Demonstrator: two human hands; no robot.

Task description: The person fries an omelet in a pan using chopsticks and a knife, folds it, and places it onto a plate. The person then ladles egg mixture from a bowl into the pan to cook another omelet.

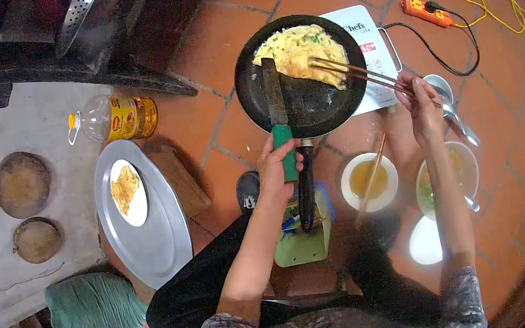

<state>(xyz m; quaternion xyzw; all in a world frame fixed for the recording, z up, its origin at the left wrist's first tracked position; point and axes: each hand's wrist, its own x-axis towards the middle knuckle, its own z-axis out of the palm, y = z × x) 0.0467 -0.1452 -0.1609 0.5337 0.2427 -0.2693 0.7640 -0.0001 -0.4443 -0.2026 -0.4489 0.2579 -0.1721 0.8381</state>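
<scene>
A black frying pan sits on a white induction cooker. Pale yellow omelette with green bits covers the pan's far side, its near edge browned. My left hand is wrapped round the green handle of a flat, dark-bladed knife, above the pan's black handle. The blade's tip reaches the omelette's left edge. Chopsticks are pinched in my right hand, to the pan's right. Their tips meet the browned part; whether they grip it, I cannot tell.
White bowl of yellowish liquid with chopsticks across it. Another bowl stands beneath my right forearm. At left are an oil bottle and a metal tray holding a plate of fried egg. An orange power strip lies upper right.
</scene>
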